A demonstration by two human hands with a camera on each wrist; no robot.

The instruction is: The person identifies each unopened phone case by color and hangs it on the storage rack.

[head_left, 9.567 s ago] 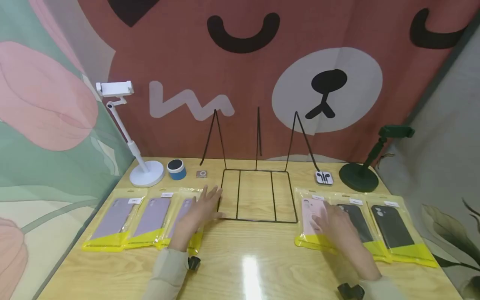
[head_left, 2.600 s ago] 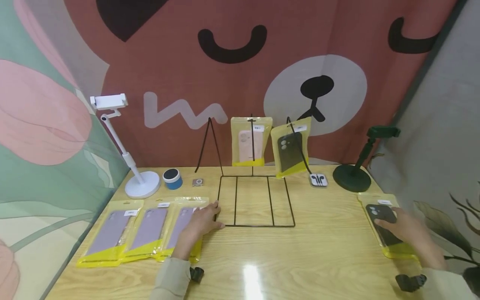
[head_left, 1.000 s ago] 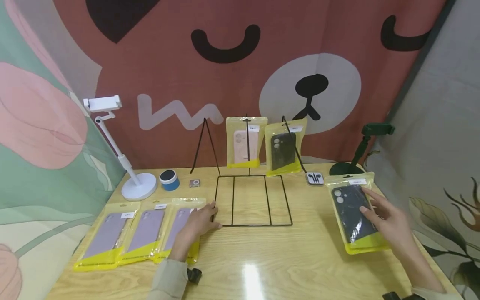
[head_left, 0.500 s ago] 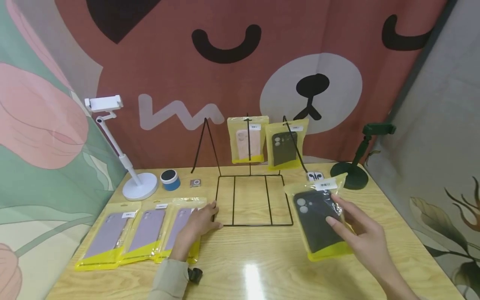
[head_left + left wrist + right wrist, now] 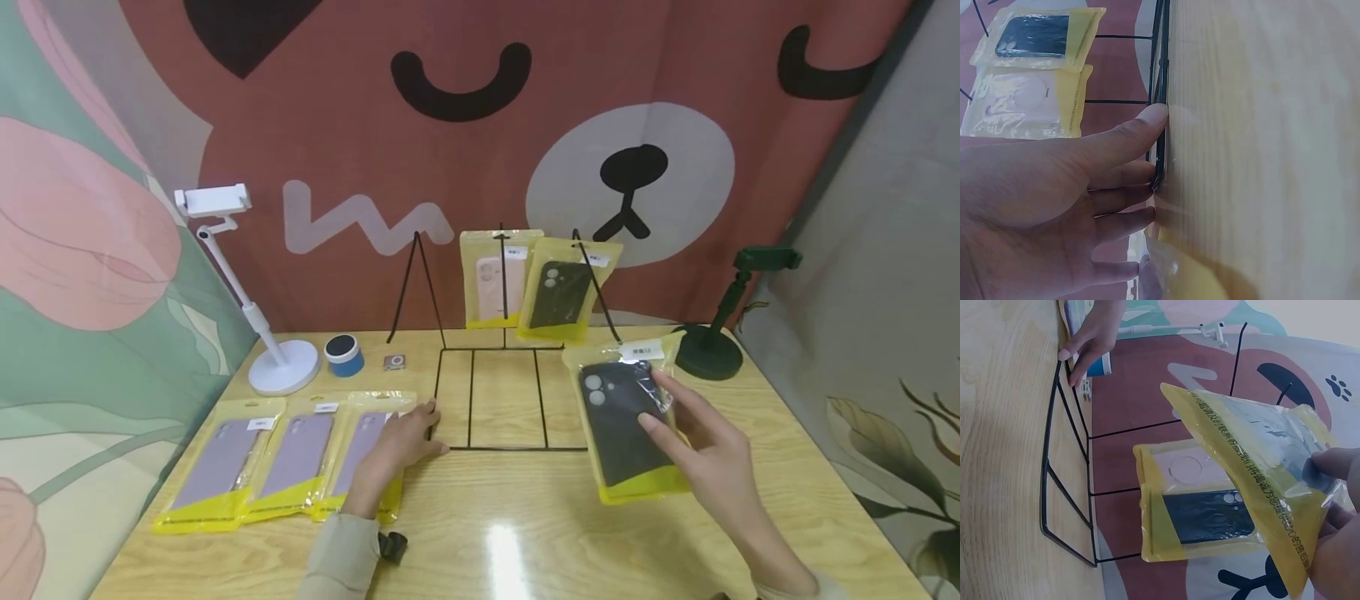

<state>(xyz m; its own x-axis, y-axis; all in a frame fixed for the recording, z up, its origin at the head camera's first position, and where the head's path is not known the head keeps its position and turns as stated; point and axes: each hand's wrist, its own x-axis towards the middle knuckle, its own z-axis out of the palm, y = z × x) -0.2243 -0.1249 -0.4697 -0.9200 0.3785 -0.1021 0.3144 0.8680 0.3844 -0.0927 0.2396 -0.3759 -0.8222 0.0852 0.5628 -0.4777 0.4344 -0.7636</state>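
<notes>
My right hand pinches a bagged black phone case by its right edge, thumb in front. The bag is raised off the table, at the right front of the black wire display rack. My left hand rests on the rack's front left corner, thumb against the bar and fingers fairly straight. From the rack's middle arm hangs a bagged pink phone case. Another bagged black phone case hangs from the right arm, overlapping the pink one's bag. Nothing hangs from the left arm.
Several bagged lilac phone cases lie at left, one partly under my left forearm. Behind them stand a white phone stand, a blue jar-like cylinder and a small square player. A dark green phone stand is back right.
Since the oldest frame, the pink case and one black case have gone from table to rack arms. My right hand has lifted the last black case and carried it left. My left hand stays put.
</notes>
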